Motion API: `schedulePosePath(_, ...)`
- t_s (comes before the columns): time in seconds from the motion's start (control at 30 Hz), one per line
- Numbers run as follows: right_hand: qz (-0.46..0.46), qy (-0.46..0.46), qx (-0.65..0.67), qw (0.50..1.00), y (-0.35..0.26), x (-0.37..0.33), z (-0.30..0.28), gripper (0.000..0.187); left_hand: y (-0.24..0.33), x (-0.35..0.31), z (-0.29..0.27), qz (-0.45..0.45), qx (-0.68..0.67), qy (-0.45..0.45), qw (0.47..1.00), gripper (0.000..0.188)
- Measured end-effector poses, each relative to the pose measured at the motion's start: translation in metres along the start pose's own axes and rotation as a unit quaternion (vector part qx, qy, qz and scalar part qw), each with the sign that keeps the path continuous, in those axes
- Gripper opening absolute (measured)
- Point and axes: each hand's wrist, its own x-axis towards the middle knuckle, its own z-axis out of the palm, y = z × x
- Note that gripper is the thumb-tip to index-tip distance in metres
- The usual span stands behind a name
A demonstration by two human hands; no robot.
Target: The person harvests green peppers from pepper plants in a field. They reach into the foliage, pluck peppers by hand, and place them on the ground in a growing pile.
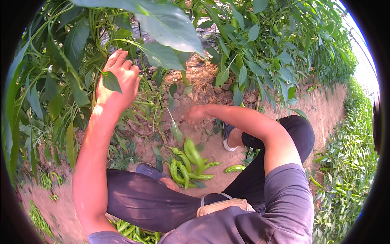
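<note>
My left hand (118, 81) is raised among the leaves of a pepper plant (77, 44), its fingers closed around a branch. A leaf covers part of the back of that hand. My right hand (196, 114) is low over the soil, smeared by motion, so its fingers cannot be made out. Below it, a blurred green pepper (193, 153) appears above a small pile of long green peppers (185, 173) on the ground between my feet. One more green pepper (235, 168) lies apart, to the right of the pile.
More green peppers (136, 232) lie beside my left thigh, and others (38, 219) along the ground at far left. Dense pepper plants (280, 53) stand ahead. Another green row (345, 179) runs along the right. A large leaf (166, 28) hangs close in front.
</note>
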Motion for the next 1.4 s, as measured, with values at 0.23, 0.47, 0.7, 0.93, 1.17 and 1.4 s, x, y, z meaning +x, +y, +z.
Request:
schedulePosePath(0.23, -0.114, 0.520, 0.085, 0.842, 0.000, 0.102, -0.130, 0.032, 0.001, -0.005, -0.001, -0.045, -0.035, -0.068, 0.996, 0.028)
schedulePosePath(0.47, -0.128, 0.410, 0.181, 0.885, -0.025, 0.121, -0.160, 0.068, -0.002, -0.002, 0.015, -0.032, -0.048, 0.021, 0.998, 0.030)
schedulePosePath(0.7, -0.371, 0.321, 0.348, 0.799, -0.008, 0.040, -0.159, 0.040, 0.003, -0.006, -0.002, 0.005, -0.026, 0.034, 0.999, 0.033)
schedulePosePath(0.93, -0.361, 0.289, 0.327, 0.824, -0.013, 0.010, -0.188, 0.039, 0.006, -0.012, 0.003, -0.017, -0.069, 0.023, 0.997, 0.029)
schedulePosePath(1.17, -0.420, 0.141, 0.471, 0.763, -0.061, -0.006, -0.220, 0.034, 0.014, -0.009, -0.018, 0.004, 0.012, 0.027, 1.000, 0.032)
schedulePosePath(1.4, -0.424, 0.193, 0.433, 0.772, -0.080, -0.034, -0.222, 0.026, 0.010, -0.008, -0.020, -0.028, -0.028, -0.053, 0.998, 0.039)
